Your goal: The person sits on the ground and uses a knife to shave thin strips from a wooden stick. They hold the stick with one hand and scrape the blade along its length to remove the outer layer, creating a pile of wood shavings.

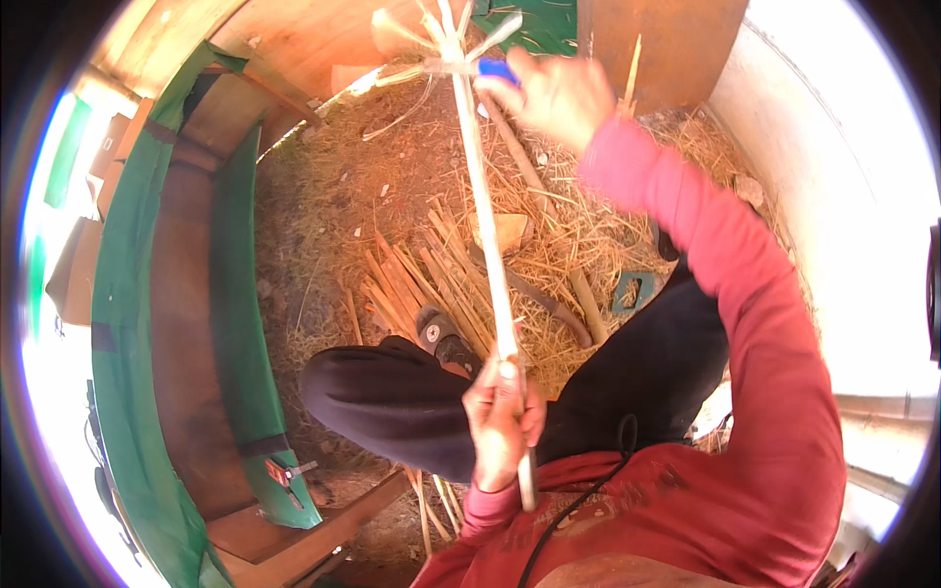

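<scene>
A long pale peeled stick [483, 211] runs away from my lap, with thin curled shavings fanned out around its far end. My left hand [502, 416] is closed around its near end, between my knees. At the far end my right hand [564, 98] grips the blue handle of a knife [498, 70]. The knife's blade lies across the stick, just below the curls. Motion blurs the blade and the right-hand fingers a little.
Split wooden strips [397, 294] lie beside my sandalled foot [436, 328]. Loose straw [549, 343] and darker sticks [549, 304] cover the ground, with a green plastic piece [633, 292] near my right knee. A green-edged wooden frame [176, 323] stands left, holding a small red tool [281, 473].
</scene>
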Demonstrator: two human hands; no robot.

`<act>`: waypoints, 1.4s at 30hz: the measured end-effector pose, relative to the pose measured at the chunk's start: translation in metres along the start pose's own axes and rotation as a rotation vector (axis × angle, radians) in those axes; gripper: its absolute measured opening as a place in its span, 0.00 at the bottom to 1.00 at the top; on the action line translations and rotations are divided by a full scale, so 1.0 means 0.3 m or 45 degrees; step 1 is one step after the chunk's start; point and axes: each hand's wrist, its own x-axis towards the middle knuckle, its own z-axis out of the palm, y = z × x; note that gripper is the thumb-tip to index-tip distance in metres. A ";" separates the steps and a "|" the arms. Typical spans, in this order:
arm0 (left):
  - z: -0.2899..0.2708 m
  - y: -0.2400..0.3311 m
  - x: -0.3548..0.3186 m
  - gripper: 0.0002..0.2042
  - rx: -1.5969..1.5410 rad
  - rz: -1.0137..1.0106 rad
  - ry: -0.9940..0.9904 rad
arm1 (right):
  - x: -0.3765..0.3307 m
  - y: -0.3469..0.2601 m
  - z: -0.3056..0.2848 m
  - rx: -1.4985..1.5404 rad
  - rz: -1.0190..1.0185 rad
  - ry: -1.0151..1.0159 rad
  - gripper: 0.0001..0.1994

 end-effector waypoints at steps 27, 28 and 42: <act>-0.025 0.031 0.061 0.22 0.201 0.286 0.235 | -0.152 -0.196 -0.069 0.640 -0.549 -0.212 0.22; -0.014 0.024 0.065 0.22 0.196 0.285 0.262 | -0.154 -0.189 -0.040 0.555 -0.419 -0.202 0.23; -0.054 0.041 0.010 0.23 0.002 0.236 0.066 | -0.071 -0.166 -0.120 0.883 -0.638 -0.300 0.19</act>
